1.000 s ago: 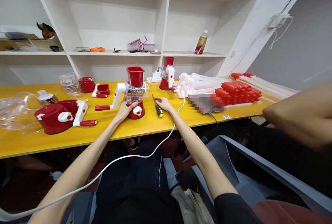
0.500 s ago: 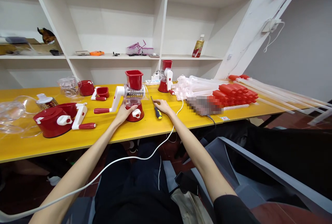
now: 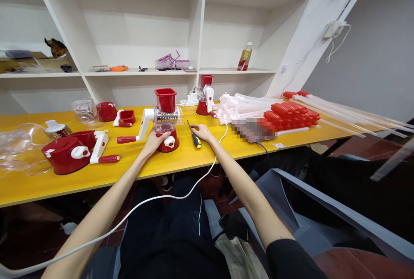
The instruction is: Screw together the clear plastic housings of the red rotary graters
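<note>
A red and white hand-crank grater (image 3: 164, 117) stands upright on the yellow table (image 3: 181, 158), its white crank arm with a red handle pointing left. My left hand (image 3: 155, 139) grips its red base. My right hand (image 3: 203, 132) rests on the table to its right, fingers touching a screwdriver (image 3: 194, 136) with a yellow and black handle that lies flat. A white cable (image 3: 181, 192) runs from the table down over my lap.
A second assembled grater (image 3: 205, 95) stands further back. Red grater parts (image 3: 75, 151) and clear bowls (image 3: 84, 107) lie at the left. White tubes and red caps (image 3: 284, 113) are piled at the right. White shelves (image 3: 139, 70) rise behind the table, holding a bottle (image 3: 244, 57).
Another person's arm that filled the right edge has gone out of view. The view has shifted slightly; my hands stay on the grater base and the screwdriver.
</note>
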A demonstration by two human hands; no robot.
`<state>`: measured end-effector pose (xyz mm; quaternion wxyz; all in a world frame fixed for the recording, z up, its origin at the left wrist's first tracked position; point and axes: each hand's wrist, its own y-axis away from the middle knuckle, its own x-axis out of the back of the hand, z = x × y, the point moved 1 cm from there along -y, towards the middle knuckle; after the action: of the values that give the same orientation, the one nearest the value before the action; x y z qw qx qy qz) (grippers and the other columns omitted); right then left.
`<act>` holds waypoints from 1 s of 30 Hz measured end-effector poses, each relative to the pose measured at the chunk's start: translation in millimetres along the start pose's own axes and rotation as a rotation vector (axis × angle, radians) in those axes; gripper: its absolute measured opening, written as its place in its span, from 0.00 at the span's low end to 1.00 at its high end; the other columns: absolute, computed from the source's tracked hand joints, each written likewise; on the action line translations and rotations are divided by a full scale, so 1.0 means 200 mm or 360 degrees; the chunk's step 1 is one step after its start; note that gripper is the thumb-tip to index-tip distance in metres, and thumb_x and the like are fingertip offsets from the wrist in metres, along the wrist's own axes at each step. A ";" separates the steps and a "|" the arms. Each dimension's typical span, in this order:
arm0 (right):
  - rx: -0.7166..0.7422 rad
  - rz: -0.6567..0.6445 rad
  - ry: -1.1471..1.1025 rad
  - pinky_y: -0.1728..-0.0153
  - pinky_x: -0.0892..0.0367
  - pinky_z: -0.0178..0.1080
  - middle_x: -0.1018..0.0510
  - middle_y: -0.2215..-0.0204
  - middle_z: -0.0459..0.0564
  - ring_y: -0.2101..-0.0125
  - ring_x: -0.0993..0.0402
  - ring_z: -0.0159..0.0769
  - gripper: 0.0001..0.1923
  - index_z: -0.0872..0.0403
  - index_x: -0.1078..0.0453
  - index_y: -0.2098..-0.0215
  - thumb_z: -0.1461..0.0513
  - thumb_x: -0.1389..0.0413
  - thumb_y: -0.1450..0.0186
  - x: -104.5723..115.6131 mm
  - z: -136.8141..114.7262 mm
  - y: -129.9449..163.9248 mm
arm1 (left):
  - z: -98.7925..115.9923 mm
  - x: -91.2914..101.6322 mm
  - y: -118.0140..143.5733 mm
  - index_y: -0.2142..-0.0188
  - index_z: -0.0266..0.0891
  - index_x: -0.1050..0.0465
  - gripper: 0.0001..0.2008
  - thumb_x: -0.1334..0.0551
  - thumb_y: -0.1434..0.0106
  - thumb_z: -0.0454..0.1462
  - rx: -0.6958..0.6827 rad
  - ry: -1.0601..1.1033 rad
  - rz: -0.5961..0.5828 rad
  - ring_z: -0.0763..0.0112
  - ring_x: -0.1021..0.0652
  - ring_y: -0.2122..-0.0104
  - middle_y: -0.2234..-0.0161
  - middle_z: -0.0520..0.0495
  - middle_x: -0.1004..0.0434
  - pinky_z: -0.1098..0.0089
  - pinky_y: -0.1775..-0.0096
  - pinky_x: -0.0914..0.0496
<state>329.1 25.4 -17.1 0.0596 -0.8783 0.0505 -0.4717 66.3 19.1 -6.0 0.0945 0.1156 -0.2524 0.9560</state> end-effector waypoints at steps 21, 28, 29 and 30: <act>0.0009 0.0006 -0.0028 0.29 0.35 0.39 0.31 0.46 0.55 0.39 0.36 0.22 0.32 0.61 0.34 0.42 0.45 0.53 0.32 0.00 0.00 0.00 | 0.02 0.00 0.00 0.48 0.37 0.29 0.31 0.34 0.45 0.52 -0.0024 0.0018 -0.0014 0.51 0.22 0.44 0.45 0.37 0.21 0.52 0.38 0.31; 0.0002 0.0009 -0.0017 0.29 0.35 0.39 0.31 0.46 0.55 0.39 0.36 0.22 0.32 0.61 0.35 0.42 0.45 0.53 0.32 0.00 -0.01 0.00 | 0.00 0.00 0.00 0.48 0.37 0.29 0.30 0.33 0.45 0.51 -0.0034 0.0039 -0.0022 0.50 0.22 0.44 0.45 0.38 0.21 0.51 0.38 0.31; 0.0000 0.0011 -0.0016 0.29 0.35 0.39 0.31 0.46 0.55 0.39 0.36 0.23 0.32 0.61 0.35 0.42 0.45 0.53 0.32 0.00 0.00 0.00 | -0.01 0.00 -0.01 0.48 0.37 0.29 0.30 0.33 0.45 0.51 -0.0034 0.0042 -0.0025 0.50 0.22 0.44 0.45 0.38 0.21 0.50 0.38 0.31; -0.0001 0.0013 -0.0015 0.29 0.35 0.39 0.31 0.46 0.55 0.39 0.36 0.23 0.32 0.61 0.35 0.42 0.45 0.53 0.32 0.00 0.00 0.00 | -0.01 0.00 -0.01 0.48 0.37 0.28 0.29 0.33 0.45 0.51 -0.0034 0.0044 -0.0026 0.50 0.22 0.44 0.45 0.38 0.21 0.50 0.38 0.32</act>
<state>328.8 24.5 -16.1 0.0616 -0.8803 0.0540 -0.4674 66.2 21.4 -7.2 0.1071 0.1035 -0.2603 0.9540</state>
